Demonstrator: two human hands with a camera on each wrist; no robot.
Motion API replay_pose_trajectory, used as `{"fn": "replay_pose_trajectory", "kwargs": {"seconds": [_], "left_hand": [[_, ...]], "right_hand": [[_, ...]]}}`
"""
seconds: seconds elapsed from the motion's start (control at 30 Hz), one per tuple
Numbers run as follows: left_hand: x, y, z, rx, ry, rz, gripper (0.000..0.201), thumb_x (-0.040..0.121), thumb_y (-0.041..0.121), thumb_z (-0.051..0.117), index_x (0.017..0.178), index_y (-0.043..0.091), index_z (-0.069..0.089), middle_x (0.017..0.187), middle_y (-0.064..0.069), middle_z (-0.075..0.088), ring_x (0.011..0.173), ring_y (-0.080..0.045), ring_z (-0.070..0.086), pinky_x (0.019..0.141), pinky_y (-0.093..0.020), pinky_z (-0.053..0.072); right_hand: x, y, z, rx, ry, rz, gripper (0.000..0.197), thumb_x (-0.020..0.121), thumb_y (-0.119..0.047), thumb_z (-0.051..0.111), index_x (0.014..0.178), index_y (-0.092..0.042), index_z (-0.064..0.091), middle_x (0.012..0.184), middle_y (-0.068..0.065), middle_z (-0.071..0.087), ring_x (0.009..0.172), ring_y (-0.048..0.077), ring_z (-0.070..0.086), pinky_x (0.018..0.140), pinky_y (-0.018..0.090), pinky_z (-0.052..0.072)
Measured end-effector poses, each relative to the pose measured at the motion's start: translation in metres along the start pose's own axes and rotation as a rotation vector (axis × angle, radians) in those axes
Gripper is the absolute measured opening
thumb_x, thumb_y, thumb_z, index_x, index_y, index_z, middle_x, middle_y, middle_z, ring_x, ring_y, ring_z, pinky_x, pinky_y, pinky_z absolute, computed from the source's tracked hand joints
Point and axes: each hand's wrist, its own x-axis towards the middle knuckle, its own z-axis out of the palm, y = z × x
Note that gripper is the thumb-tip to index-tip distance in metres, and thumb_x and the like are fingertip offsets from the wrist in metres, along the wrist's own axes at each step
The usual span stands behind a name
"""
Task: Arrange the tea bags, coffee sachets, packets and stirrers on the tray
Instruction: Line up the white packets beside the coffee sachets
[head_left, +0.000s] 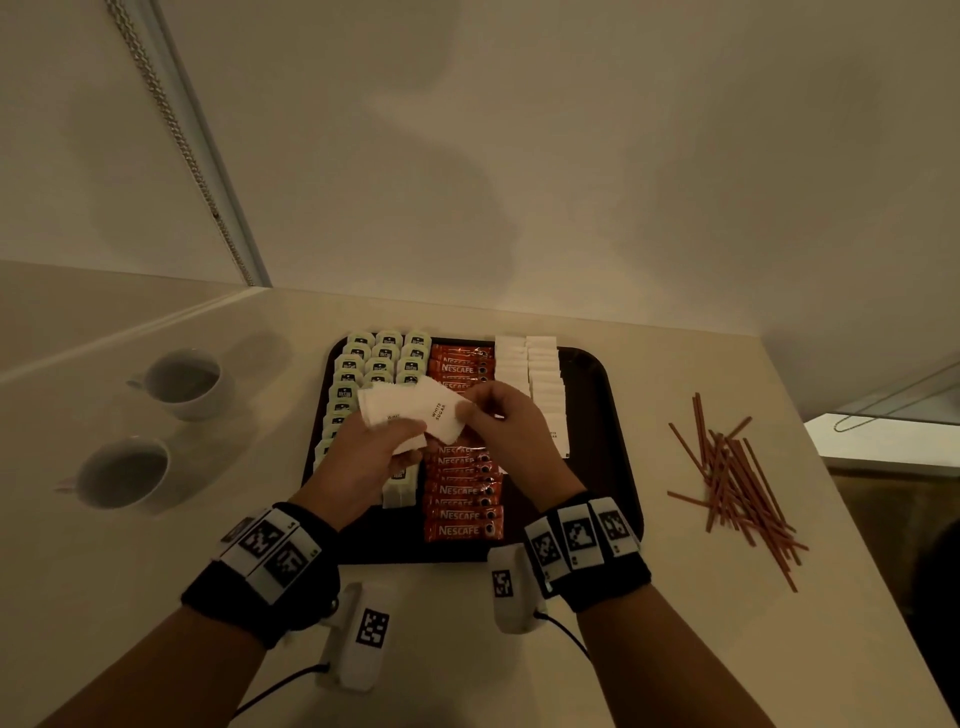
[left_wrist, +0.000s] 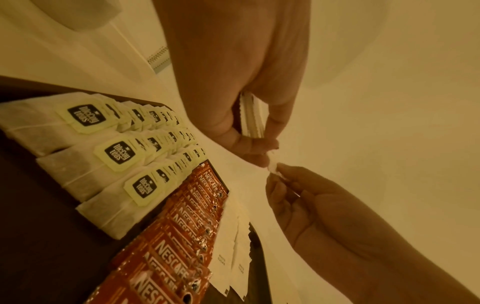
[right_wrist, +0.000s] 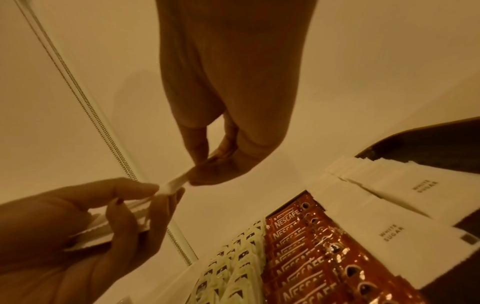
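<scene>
Above the dark tray (head_left: 613, 415) my left hand (head_left: 374, 447) grips a fanned stack of white sugar packets (head_left: 410, 413). My right hand (head_left: 498, 415) pinches the edge of the top packet (right_wrist: 174, 184) between thumb and forefinger. On the tray lie rows of tea bags (head_left: 384, 353) at the left, orange Nescafe sachets (head_left: 462, 499) down the middle, and two rows of white sugar packets (head_left: 540, 374) to the right. In the left wrist view the stack (left_wrist: 250, 115) sits edge-on in my fingers. A loose pile of red-brown stirrers (head_left: 737, 478) lies on the counter right of the tray.
Two white cups (head_left: 182, 382) (head_left: 122, 475) stand on the counter left of the tray. The wall rises just behind the tray. The counter's right edge (head_left: 852, 519) runs close past the stirrers. The tray's right strip is bare.
</scene>
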Motion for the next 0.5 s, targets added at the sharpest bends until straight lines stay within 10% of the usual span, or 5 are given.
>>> {"fn": "replay_pose_trajectory", "kwargs": {"seconds": [0.13,0.3,0.5], "left_hand": [[0.003,-0.001,-0.004,0.107,0.097,0.058,0.026,0.085,0.007,0.067,0.11,0.012,0.062,0.095,-0.012,0.071,0.07,-0.019,0.065,0.052,-0.023,0.047],[0.001,0.002,-0.004,0.194,0.049,0.083,0.02,0.083,0.006,0.069,0.101,0.014,0.063,0.083,-0.007,0.071,0.056,-0.01,0.065,0.043,-0.016,0.043],[0.002,0.004,0.0,0.088,0.027,-0.018,0.011,0.093,0.014,0.055,0.102,0.011,0.06,0.078,-0.009,0.068,0.057,-0.017,0.063,0.043,-0.019,0.039]], "right_hand": [[-0.012,-0.004,-0.009,0.104,-0.217,0.102,0.009,0.087,-0.01,0.063,0.091,-0.01,0.055,0.09,0.008,0.067,0.072,0.015,0.067,0.065,0.024,0.055],[-0.012,-0.001,-0.015,0.14,-0.118,0.109,0.011,0.085,-0.023,0.067,0.089,-0.014,0.065,0.101,0.02,0.066,0.089,0.031,0.064,0.084,0.048,0.054],[-0.016,0.006,-0.029,0.156,-0.036,0.148,0.008,0.089,-0.013,0.061,0.094,-0.007,0.064,0.094,0.005,0.069,0.083,0.014,0.067,0.069,0.026,0.056]]}}
